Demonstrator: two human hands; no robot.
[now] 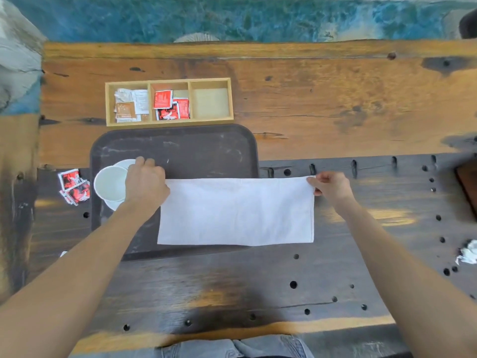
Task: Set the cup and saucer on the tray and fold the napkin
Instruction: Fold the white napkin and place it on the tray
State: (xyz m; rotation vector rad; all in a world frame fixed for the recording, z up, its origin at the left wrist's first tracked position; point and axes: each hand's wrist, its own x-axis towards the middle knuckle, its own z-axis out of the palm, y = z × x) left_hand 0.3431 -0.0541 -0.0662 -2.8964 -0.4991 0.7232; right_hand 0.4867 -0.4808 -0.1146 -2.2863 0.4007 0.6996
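1. At the far left of the wooden worktop, a few red and white sachets lie loose, just beside the left edge of the dark tray.
2. On the left part of the tray sits the white saucer, with the white cup upright on it; the cup's mouth faces up and nothing shows inside.
3. Just right of the cup, the left hand is closed, knuckles up, over the far left corner of the white napkin. Its fingers curl under, so I cannot tell exactly how they pinch the cloth, but the corner disappears beneath the hand.
4. Beyond the tray stands a wooden box with three compartments: pale and brown packets in the left one, red packets in the middle one, the right one bare.
5. The napkin lies flat as a wide rectangle, its left part over the tray and its right part on the dark worktop.
6. The right hand pinches the napkin's far right corner between thumb and fingertips, the other fingers curled in.
7. Near the right edge lies a crumpled white scrap, well apart from the napkin.
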